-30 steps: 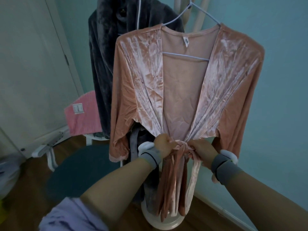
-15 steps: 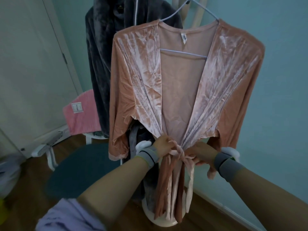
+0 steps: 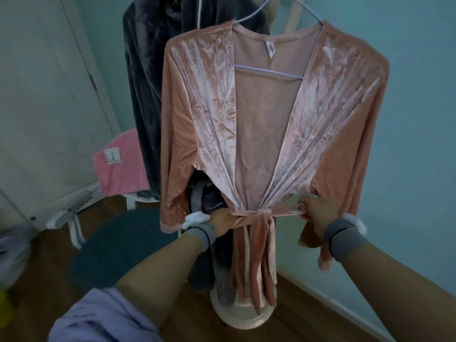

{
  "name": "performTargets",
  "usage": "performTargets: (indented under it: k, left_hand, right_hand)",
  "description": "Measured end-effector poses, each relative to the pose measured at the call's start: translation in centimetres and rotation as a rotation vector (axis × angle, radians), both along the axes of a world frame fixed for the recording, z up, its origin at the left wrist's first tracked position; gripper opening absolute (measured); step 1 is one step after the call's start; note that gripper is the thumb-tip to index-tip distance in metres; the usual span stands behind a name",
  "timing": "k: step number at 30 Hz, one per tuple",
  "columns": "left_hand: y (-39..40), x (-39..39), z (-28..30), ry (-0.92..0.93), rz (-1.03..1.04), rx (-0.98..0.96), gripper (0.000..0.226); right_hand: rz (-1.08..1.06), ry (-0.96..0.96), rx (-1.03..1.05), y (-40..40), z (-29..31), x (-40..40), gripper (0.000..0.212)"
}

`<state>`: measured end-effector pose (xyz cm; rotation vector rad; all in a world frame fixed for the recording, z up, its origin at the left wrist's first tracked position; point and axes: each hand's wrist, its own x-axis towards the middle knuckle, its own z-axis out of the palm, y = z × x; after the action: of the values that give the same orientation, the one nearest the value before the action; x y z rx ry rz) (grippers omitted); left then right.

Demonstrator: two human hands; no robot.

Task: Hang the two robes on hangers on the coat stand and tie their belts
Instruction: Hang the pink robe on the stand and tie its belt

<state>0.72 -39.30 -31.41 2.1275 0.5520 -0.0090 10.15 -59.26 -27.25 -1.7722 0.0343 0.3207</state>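
A pink velvet robe [image 3: 212, 114] hangs on a pale hanger [image 3: 269, 72] on the coat stand [image 3: 243, 317]. Its pink belt [image 3: 261, 214] is knotted at the waist, with the ends hanging down. My left hand [image 3: 222, 222] grips the belt at the left of the knot. My right hand [image 3: 317, 211] grips the belt at the right, pulled out sideways. Behind hangs a dark grey fluffy robe [image 3: 148, 82], partly hidden by the pink one; its grey belt [image 3: 197, 201] shows below the pink sleeve.
A white door [image 3: 44, 95] stands at the left. A chair with a pink towel [image 3: 118, 166] and a dark round seat [image 3: 118, 248] is to the left of the stand. A blue wall [image 3: 419, 119] is close behind on the right. The floor is wood.
My hands have moved apart along the belt, the left to the left and the right to the right. The knot has drawn tight and the waist has gathered in.
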Motion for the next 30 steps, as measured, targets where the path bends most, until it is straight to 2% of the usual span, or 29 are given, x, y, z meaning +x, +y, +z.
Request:
performTargets:
  k: [2,3,4,6,7,8,10,12,13,14,15,17,19,21,22,25,27,29,30]
  left_hand:
    - [-0.5,0.7,0.8,-0.065,0.052,-0.253,0.024]
    - [-1.0,0.8,1.5,-0.109,0.091,-0.367,0.028]
    - [-1.5,1.2,2.0,-0.171,0.125,-0.480,0.043]
    - [-2.7,1.9,2.7,-0.268,0.158,-0.670,0.048]
    - [-3.3,2.2,2.9,-0.301,0.174,-0.727,0.043]
    - [-3.7,2.5,3.0,-0.332,0.214,-0.772,0.040]
    - [-3.9,2.9,3.0,-0.364,0.269,-0.853,0.036]
    - [-3.7,3.1,3.2,-0.425,0.302,-0.940,0.036]
    - [-3.7,3.1,3.5,-0.434,0.323,-0.949,0.040]
    - [-3.8,3.0,3.7,-0.448,0.349,-0.909,0.042]
    - [-4.0,2.9,3.9,-0.437,0.353,-0.849,0.040]
    - [-4.2,2.2,3.6,-0.440,0.188,-0.636,0.037]
    - [-4.7,1.8,2.9,-0.452,-0.015,-0.259,0.033]
    - [-4.7,1.2,2.2,-0.354,-0.274,0.071,0.027]
    - [-4.3,0.9,2.0,-0.345,-0.306,0.211,0.028]
    - [-2.3,0.1,0.9,-0.249,-0.237,0.467,0.035]
    - [-1.8,0.1,-0.2,-0.173,-0.157,0.497,0.032]
    - [-1.8,0.4,0.5,-0.158,-0.148,0.355,0.022]
    - [-1.7,0.6,1.1,-0.164,-0.140,0.248,0.024]
  right_hand:
    - [0.213,0.110,0.044,0.3,0.7,-1.0,0.030]
    - [0.321,0.167,-0.005,0.4,1.4,-1.8,0.027]
    - [0.444,0.176,-0.117,0.4,1.9,-2.3,0.027]
    - [0.568,0.054,-0.359,0.9,2.1,-2.8,0.026]
    - [0.554,-0.032,-0.339,1.3,1.9,-2.8,0.021]
    - [0.499,-0.079,-0.209,1.8,1.7,-2.8,0.016]
    - [0.355,-0.106,0.174,2.5,1.3,-2.3,0.013]
    - [0.218,0.000,0.572,2.9,1.7,-1.7,0.026]
    - [0.189,0.058,0.691,3.0,1.7,-1.4,0.034]
    - [0.178,0.074,0.726,3.0,1.7,-1.1,0.039]
    - [0.189,0.037,0.672,2.9,1.7,-1.0,0.042]
    - [0.254,-0.197,0.386,2.7,1.2,-0.6,0.044]
    - [0.339,-0.500,0.007,2.4,0.6,-0.4,0.044]
    - [0.413,-0.648,-0.237,2.0,0.4,-0.3,0.045]
    - [0.446,-0.682,-0.306,1.7,0.3,0.0,0.047]
    - [0.538,-0.738,-0.525,0.7,0.2,0.5,0.044]
    - [0.584,-0.776,-0.669,0.8,-0.2,0.4,0.044]
    - [0.601,-0.808,-0.760,1.4,-0.4,0.4,0.039]
    - [0.607,-0.811,-0.795,1.4,-0.4,0.4,0.038]
